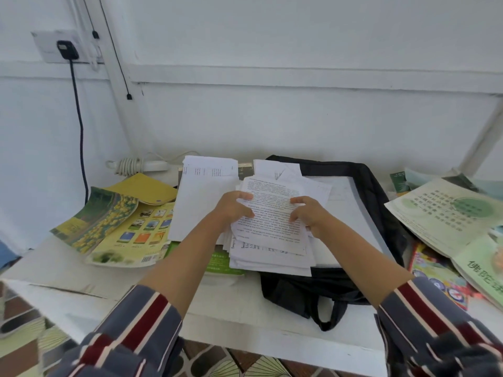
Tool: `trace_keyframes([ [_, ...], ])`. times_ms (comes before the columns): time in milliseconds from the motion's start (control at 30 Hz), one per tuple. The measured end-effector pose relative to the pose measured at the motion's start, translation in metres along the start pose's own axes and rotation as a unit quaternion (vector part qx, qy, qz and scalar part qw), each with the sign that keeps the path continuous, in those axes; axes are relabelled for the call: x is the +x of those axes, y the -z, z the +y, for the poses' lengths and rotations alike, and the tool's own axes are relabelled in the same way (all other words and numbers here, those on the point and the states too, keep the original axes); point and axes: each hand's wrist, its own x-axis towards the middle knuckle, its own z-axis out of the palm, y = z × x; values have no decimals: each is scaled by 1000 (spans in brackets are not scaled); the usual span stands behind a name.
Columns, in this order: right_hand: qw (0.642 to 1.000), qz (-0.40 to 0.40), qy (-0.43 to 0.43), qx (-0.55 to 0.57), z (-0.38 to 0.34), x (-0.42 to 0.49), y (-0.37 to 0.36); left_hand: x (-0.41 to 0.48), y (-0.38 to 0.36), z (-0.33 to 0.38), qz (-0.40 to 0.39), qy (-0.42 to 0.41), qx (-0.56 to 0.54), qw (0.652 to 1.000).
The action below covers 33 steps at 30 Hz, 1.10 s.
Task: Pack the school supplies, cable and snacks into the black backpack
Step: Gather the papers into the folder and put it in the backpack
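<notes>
A loose stack of printed white papers [272,229] lies partly on the black backpack [375,213], which is flat on the white table. My left hand [232,210] grips the stack's left edge, thumb on top. My right hand [309,213] grips the right edge the same way. More white sheets [201,197] lie to the left of the stack, and a green booklet [220,263] pokes out beneath it. A coiled white cable [129,165] on a power strip sits by the wall at the back left.
Yellow and green books [119,227] lie spread at the table's left. Pale green booklets [446,216] and colourful items [435,270] lie at the right. A black plug and cord [79,126] hang from a wall socket at left. The table's front edge [245,341] is near me.
</notes>
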Motion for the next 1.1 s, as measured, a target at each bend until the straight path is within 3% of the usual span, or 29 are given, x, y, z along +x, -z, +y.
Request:
trace_keyframes([
  [167,993,7,-30,118,-3,0,7,1,3,6,-3,-22,-47,999],
  [300,989,51,1,136,-15,12,14,8,0,24,15,-59,-83,995],
  [467,980,83,38,175,-33,20,37,27,-8,50,-19,-66,-129,989],
  [667,985,128,19,114,-24,38,60,63,-40,53,-30,-83,-6,996],
  [900,994,102,-41,-9,-17,49,70,88,-80,43,-46,-52,160,985],
  [1100,993,107,-37,-15,-16,55,63,84,-90,54,-30,-56,245,967],
])
